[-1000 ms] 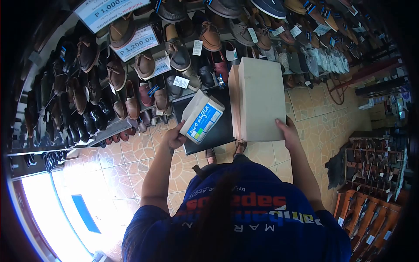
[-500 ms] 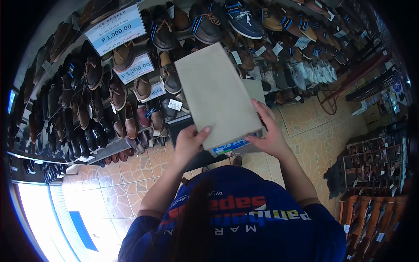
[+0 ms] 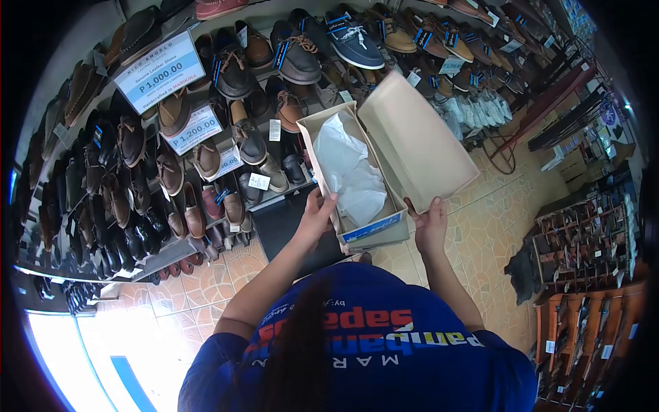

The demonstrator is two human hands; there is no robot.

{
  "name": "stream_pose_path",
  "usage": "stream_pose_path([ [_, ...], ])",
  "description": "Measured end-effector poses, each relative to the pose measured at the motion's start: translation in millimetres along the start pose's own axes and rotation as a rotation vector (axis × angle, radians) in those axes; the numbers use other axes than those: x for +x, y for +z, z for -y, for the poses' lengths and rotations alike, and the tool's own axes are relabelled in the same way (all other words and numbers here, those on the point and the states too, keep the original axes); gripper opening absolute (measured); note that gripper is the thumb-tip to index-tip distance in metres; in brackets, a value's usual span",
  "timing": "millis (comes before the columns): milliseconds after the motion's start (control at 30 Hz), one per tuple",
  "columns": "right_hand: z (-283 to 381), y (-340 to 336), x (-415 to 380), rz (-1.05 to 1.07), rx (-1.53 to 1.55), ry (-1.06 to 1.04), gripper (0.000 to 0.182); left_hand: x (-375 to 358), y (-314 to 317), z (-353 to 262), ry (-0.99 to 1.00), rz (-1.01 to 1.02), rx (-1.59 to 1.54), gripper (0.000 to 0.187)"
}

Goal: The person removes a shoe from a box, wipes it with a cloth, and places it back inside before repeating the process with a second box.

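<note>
An open shoebox [image 3: 398, 223] with a blue label on its near end is in front of me. White tissue paper [image 3: 353, 172] fills it and hides whatever lies beneath. My left hand [image 3: 316, 218] grips the box's left side near the front corner, thumb up at the rim. The tan lid [image 3: 419, 144] is off the box and tilted up along its right side. My right hand [image 3: 430, 223] holds the lid's near end, thumb on the outside. Under the box, part of a black flat surface [image 3: 292, 230] shows.
Shelves of leather shoes [image 3: 295, 55] run across the front and left, with price signs [image 3: 159, 72] among them. A wooden rack [image 3: 590, 343] stands at the right, below belts [image 3: 570, 123]. Tiled floor [image 3: 480, 206] lies beneath; bright glass is at lower left.
The lid has come off the box and swung to the right in my right hand, exposing the white tissue paper. My left hand stays on the box's left side.
</note>
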State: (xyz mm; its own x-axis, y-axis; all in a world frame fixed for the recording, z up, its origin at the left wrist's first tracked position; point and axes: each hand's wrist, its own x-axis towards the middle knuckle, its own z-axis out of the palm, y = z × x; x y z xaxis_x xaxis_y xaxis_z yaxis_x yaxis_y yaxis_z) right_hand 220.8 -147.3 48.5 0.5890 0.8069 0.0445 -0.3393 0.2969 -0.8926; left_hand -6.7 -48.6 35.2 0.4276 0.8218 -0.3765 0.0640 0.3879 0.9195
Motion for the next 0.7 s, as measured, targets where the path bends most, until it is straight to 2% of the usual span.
stream_pose_path([
  [67,12,5,0,-0.03,0.13,0.072,0.034,9,1,-3,-0.029,-0.049,0.104,0.088],
  [167,9,-12,1,-0.069,0.147,0.157,0.032,16,-3,2,-0.152,0.094,-0.155,0.088],
  [267,11,-15,0,-0.049,0.097,0.13,0.033,13,-10,2,-0.073,0.151,-0.306,0.084],
  [367,6,-9,1,-0.08,0.03,0.188,0.032,9,-15,-2,-0.017,0.221,-0.35,0.084],
  [467,-19,-38,16,0.089,-0.372,0.531,0.032,4,-21,-7,0.07,0.273,-0.359,0.078],
  [567,-27,-35,13,0.171,-0.436,0.721,0.033,-6,-19,-20,0.171,0.25,-0.305,0.077],
  [600,-4,-11,3,0.254,-0.528,0.769,0.038,-9,-18,-25,0.173,0.245,-0.292,0.077],
  [700,1,-14,10,0.272,-0.726,0.828,0.034,-5,-13,-30,0.149,0.226,-0.263,0.078],
])
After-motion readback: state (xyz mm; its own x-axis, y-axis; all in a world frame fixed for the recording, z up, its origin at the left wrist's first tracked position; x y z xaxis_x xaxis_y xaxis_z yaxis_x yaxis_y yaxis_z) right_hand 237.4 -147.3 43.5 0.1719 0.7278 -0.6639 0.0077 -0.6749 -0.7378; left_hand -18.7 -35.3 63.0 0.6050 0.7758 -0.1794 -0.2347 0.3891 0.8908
